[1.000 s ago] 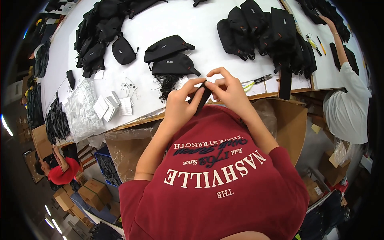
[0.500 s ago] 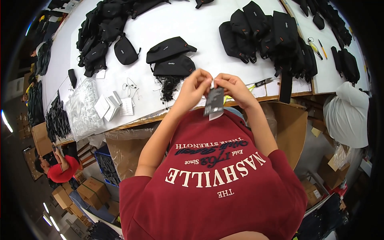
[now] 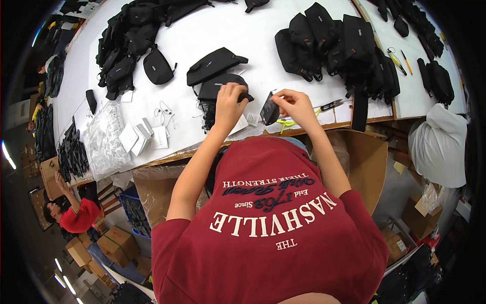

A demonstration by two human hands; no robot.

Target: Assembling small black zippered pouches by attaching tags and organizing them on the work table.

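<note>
– What has the right hand (image 3: 295, 105) got?
– It pinches a dark tag (image 3: 270, 111) between thumb and fingertips; the tag hangs tilted over the near part of the desk (image 3: 177, 35), just left of that hand
– And the left hand (image 3: 231, 106)?
– Its fingers bend over the right part of a black pouch (image 3: 215, 90); I cannot tell whether they grip it or only rest there
– What is around that pouch?
– A second black pouch (image 3: 215, 66) touches it on the far side, and a tangle of black cords (image 3: 207, 114) shows at its near side
– Anything further left?
– A clear plastic bag (image 3: 107, 139) full of pale pieces, white booklets (image 3: 136, 136) just beside it, and a heap of black pouches (image 3: 121, 45) farther back
– To the right?
– Small black snips (image 3: 331, 105) lie near the right hand, with another pile of black pouches (image 3: 358, 38) beyond them; something yellow-green (image 3: 287, 122) shows just below that hand, partly hidden
</note>
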